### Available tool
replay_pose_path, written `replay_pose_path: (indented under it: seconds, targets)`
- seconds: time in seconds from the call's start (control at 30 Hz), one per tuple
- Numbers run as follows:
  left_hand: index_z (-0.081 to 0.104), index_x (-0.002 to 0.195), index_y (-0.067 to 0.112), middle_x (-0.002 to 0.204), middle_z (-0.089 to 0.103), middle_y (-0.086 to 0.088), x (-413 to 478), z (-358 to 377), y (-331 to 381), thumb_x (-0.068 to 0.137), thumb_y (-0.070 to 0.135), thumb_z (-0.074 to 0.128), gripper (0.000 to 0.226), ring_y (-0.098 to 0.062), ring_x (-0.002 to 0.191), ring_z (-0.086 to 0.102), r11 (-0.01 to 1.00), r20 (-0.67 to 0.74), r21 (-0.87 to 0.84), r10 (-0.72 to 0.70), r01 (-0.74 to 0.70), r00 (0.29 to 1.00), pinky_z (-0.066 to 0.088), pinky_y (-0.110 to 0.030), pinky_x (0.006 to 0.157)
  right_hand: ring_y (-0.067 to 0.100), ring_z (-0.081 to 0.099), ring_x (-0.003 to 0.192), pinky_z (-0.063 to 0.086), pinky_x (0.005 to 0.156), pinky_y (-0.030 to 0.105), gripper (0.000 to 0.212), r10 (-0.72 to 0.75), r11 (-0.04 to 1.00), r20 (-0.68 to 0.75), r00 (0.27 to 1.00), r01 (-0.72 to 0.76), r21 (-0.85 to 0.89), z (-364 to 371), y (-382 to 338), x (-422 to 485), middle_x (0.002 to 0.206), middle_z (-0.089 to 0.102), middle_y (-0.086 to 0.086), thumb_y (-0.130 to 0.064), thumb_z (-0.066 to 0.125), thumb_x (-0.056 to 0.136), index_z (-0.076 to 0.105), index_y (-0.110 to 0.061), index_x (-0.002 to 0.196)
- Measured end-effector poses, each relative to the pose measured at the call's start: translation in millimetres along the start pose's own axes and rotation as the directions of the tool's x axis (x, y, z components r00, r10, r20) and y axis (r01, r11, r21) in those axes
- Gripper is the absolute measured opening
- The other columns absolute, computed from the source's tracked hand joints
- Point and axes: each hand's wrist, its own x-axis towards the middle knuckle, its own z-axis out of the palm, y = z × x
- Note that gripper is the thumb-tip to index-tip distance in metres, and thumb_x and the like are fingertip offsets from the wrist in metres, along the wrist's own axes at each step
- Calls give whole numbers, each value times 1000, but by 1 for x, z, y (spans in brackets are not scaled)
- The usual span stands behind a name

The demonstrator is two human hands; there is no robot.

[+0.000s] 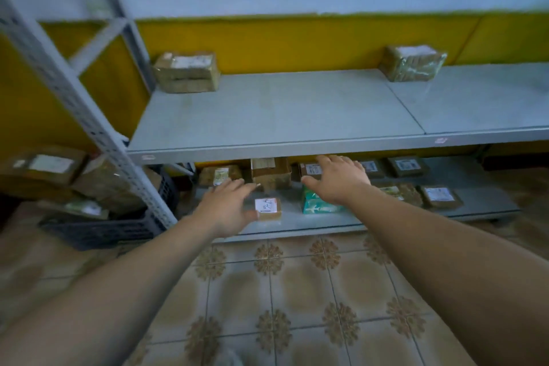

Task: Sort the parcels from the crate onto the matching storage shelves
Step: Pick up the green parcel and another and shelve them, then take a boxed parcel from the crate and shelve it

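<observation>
Both my arms reach toward the bottom shelf (pixel 326 224) of a grey metal rack. My left hand (pixel 227 208) is spread with straight fingers just left of a small brown parcel (pixel 269 208) with a white label, its thumb at the parcel's edge. My right hand (pixel 338 180) hovers open over a green and white parcel (pixel 315 205), holding nothing. Several brown parcels lie further back on this shelf, among them a taller box (pixel 270 172). A dark crate (pixel 98 229) with parcels stands on the floor at the left.
The upper shelf (pixel 282 116) carries a brown box (pixel 187 71) at its back left and a wrapped parcel (pixel 413 62) at the back right. A perforated upright post (pixel 89 116) runs diagonally at left. Patterned floor tiles (pixel 282 291) lie below.
</observation>
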Motion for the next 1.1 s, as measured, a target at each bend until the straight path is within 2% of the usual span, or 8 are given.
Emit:
replay_pose_path:
  seconds: [0.1,0.23,0.43,0.57,0.77,0.9,1.1]
  targets:
    - [20,152,31,161,17,2,-59,-39,-10,93,56,47,70,-23,147,14,999,-79,23,-25,27,997,21,-50,117,30,34,142,24,116,48,70,-126,992,-31,992,125,-34,-41,-44,-32,154,38,9,-63,39,96,31,-21,151]
    - [25,151,30,158,24,1,-133,-90,-38,92,56,49,69,-22,144,22,994,-211,54,-80,93,974,25,-45,115,30,37,139,29,114,45,69,-300,953,-120,946,293,-78,-90,-121,-67,154,39,8,-62,41,96,32,-22,151]
    - [28,150,29,156,29,4,-240,-119,-123,93,54,51,67,-20,144,24,965,-317,17,-244,263,916,26,-43,116,28,37,140,30,114,45,72,-483,873,-183,856,453,-181,-111,-265,-105,154,39,7,-65,39,95,33,-21,151]
    - [28,150,29,154,33,4,-314,-113,-217,92,56,51,67,-20,140,30,921,-290,-42,-382,387,878,34,-42,111,29,42,136,36,111,45,70,-572,819,-172,802,549,-167,-97,-377,-125,149,45,8,-65,41,95,36,-20,149]
    - [35,146,32,147,41,4,-401,-91,-348,91,53,55,62,-20,134,38,845,-205,-96,-534,526,821,39,-40,106,29,39,137,33,111,43,67,-635,769,-52,770,625,-136,-45,-514,-144,150,43,7,-63,38,96,34,-22,149]
    - [33,149,28,151,38,2,-413,-70,-406,92,54,53,65,-21,137,36,834,-130,-155,-549,529,826,35,-35,108,31,42,135,37,109,43,64,-639,757,37,769,636,-149,-13,-561,-137,148,45,10,-59,39,98,40,-17,146]
    - [28,151,26,154,34,-1,-373,-33,-469,95,47,50,63,-22,139,34,805,10,-288,-540,520,842,33,-31,107,31,41,135,40,106,43,72,-553,818,131,823,566,-103,34,-599,-74,151,41,11,-66,38,95,29,-22,152]
